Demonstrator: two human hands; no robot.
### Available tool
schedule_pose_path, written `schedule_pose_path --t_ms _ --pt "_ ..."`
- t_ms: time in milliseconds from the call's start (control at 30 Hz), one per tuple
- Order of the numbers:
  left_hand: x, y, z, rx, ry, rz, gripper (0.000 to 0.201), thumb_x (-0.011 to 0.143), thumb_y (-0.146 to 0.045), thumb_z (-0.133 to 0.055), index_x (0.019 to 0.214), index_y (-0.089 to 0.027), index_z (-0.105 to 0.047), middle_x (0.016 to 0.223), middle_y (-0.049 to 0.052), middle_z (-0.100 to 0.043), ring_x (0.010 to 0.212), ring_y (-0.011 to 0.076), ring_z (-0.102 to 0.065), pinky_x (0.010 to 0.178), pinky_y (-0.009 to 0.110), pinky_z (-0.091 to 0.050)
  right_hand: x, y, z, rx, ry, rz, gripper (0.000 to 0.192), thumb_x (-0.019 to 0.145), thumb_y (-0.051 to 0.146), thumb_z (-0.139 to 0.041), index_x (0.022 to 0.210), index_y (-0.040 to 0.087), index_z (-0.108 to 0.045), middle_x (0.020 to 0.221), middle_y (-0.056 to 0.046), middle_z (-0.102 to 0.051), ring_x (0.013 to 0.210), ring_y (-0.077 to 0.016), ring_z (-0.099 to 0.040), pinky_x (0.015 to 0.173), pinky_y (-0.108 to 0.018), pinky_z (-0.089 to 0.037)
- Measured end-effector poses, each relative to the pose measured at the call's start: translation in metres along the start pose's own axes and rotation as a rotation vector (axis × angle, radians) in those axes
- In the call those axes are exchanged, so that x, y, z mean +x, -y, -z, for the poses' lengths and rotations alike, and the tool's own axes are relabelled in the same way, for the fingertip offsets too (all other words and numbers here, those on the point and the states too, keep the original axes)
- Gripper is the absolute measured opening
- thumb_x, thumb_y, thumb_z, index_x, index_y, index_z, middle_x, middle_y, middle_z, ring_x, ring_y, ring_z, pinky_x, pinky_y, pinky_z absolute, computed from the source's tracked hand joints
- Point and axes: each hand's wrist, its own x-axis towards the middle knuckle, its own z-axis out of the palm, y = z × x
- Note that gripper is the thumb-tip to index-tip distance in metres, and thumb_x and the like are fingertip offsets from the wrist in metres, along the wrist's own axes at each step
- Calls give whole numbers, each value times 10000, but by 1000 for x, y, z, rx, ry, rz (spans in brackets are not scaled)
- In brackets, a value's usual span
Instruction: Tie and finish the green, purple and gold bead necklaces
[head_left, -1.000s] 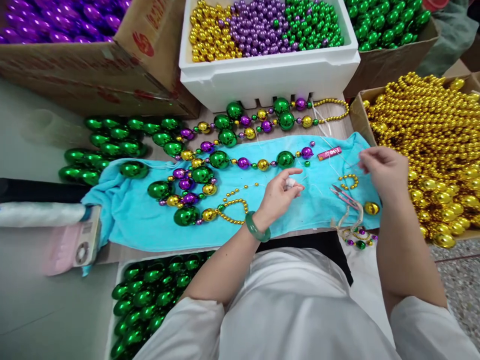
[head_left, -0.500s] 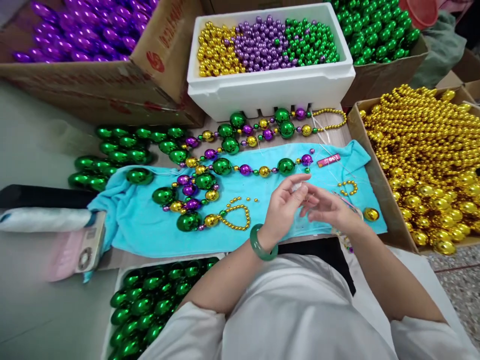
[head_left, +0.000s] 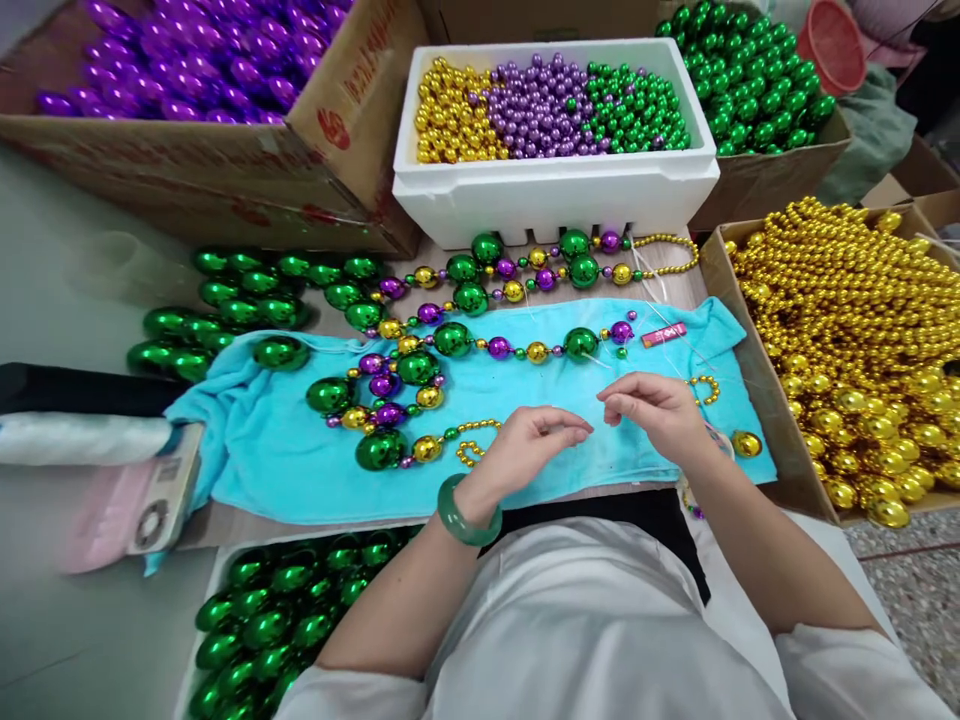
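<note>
White thread, thin and hard to see, seems to be what I am pinching between the fingertips of my left hand (head_left: 534,440) and my right hand (head_left: 651,408); I cannot tell for sure. Both hands are hovering just over the blue towel (head_left: 300,470). On the towel beyond my hands a bead string (head_left: 450,345) is lying. Past the towel's far edge the white foam box (head_left: 555,190) is standing.
</note>
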Motion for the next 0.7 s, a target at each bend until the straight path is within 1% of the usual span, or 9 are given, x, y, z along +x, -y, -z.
schedule_pose_path --t_ms 100,167,267,300,400,467,567,633,700 --pt "-4 -3 7 71 -80 -43 157 789 -342 -667 787 -226 -774 848 35 -759 844 185 -677 843 300 -509 6 4 7 -51 -13 29 183 770 383 -684 778 202 -708 612 -1 -645 581 -132 -594 589 -291 -501" --pt "-4 -4 12 73 -183 -53 162 793 -344 -665 800 -225 -775 829 35 -756 829 181 -672 825 296 -508 15 1 20 -170 -123 53 200 796 392 -649 827 203 -704 653 -8 -651 594 -137 -586 604 -300 -495" --pt "-2 -3 18 2 -305 -21 193 786 -355 -674 835 -196 -771 744 39 -737 735 161 -654 673 258 -502 33 -18 47 -575 -400 13 290 814 445 -608 903 183 -691 813 -53 -679 665 -163 -585 661 -329 -485" --pt "-1 -2 19 -34 -323 -10 209 783 -359 -676 848 -183 -768 721 40 -727 702 152 -644 617 241 -488 38 -28 55 -746 -431 -43 316 795 456 -624 914 171 -690 882 -77 -683 719 -184 -596 708 -349 -483" --pt "1 0 22 -125 -360 -16 238 772 -363 -688 867 -157 -761 702 43 -711 665 136 -632 562 219 -475 49 -56 67 -1013 -348 -174 263 732 356 -678 903 157 -692 1072 -132 -662 886 -244 -612 798 -371 -467" --pt "2 1 23 -152 -390 -34 235 762 -359 -700 865 -156 -759 709 38 -708 671 130 -634 611 228 -504 53 -67 70 -988 -303 -166 156 751 265 -620 842 165 -696 1049 -115 -677 909 -236 -616 810 -348 -464" --pt "2 2 26 -159 -430 -22 233 747 -353 -714 872 -161 -758 706 30 -706 664 124 -634 667 245 -530 53 -65 81 -868 -314 -150 196 789 280 -546 837 167 -699 824 -56 -700 750 -182 -624 707 -295 -481" --pt "1 2 29 -156 -460 -14 235 741 -350 -716 879 -164 -758 711 29 -708 658 122 -634 682 252 -538 48 -53 101 -754 -438 -152 258 794 352 -546 877 159 -697 718 -35 -679 593 -151 -583 576 -271 -464" --pt "0 2 32 -148 -495 -21 244 738 -360 -716 884 -169 -759 718 30 -709 658 125 -636 690 259 -545 39 -38 127 -700 -672 -128 280 789 378 -552 875 152 -692 669 -42 -657 525 -149 -547 522 -282 -450"
